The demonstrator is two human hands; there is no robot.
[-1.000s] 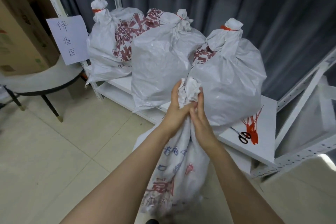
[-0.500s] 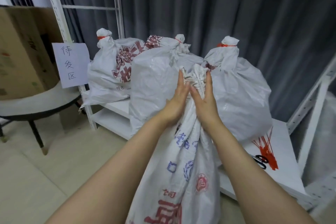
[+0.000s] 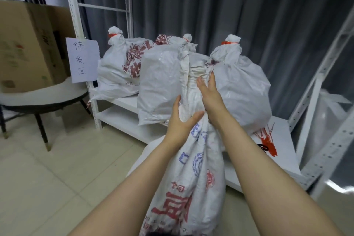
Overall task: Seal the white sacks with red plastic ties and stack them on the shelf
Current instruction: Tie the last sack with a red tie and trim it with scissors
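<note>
A white woven sack (image 3: pixel 193 168) with red and blue print stands in front of me, its top gathered into a long neck. My left hand (image 3: pixel 181 122) wraps the neck from the left, lower down. My right hand (image 3: pixel 209 94) holds the neck higher up from the right, fingers partly spread. Three sealed white sacks sit on the low white shelf (image 3: pixel 283 140): a left sack (image 3: pixel 116 67), a middle sack (image 3: pixel 161 86) and a right sack (image 3: pixel 243 86), each tied at the top with a red tie. Loose red plastic ties (image 3: pixel 267 140) lie on the shelf at the right.
Black-handled scissors (image 3: pixel 263 147) lie beside the ties. A paper sign (image 3: pixel 83 59) hangs on the shelf's left upright. A cardboard box (image 3: pixel 28 44) rests on a round table (image 3: pixel 38 97) at the left. White rack posts (image 3: pixel 325 120) rise at the right. Grey curtains hang behind.
The sack's neck has been drawn up taller. My left hand has slid lower on it while my right hand stays higher; the view has tilted upward.
</note>
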